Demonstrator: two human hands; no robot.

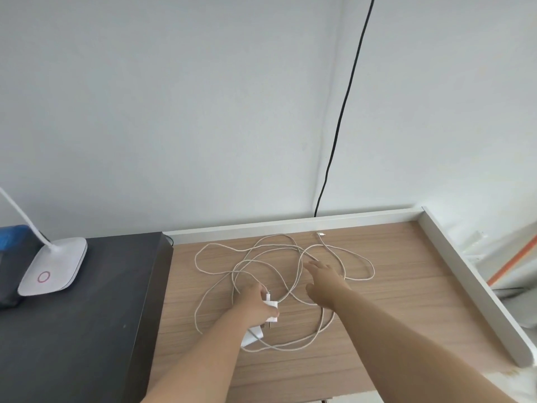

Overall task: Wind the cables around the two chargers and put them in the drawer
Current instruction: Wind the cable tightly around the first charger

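Two white chargers lie on the wooden desk [392, 301] amid tangled loops of white cable [220, 248]. My left hand [255, 303] grips the upper charger [271, 308], its prongs pointing away from me. The second charger [252, 336] lies just below that hand, partly hidden by my wrist. My right hand [325, 282] hovers with spread fingers over the cable loops to the right, holding nothing. A cable end with a small connector [319, 235] rests near the desk's back rail. No drawer is visible.
A black cabinet top [87, 330] adjoins the desk on the left and carries a white desk lamp [53, 267]. White rails [470, 283] border the desk at the back and right. A black wire [345, 106] runs down the wall behind.
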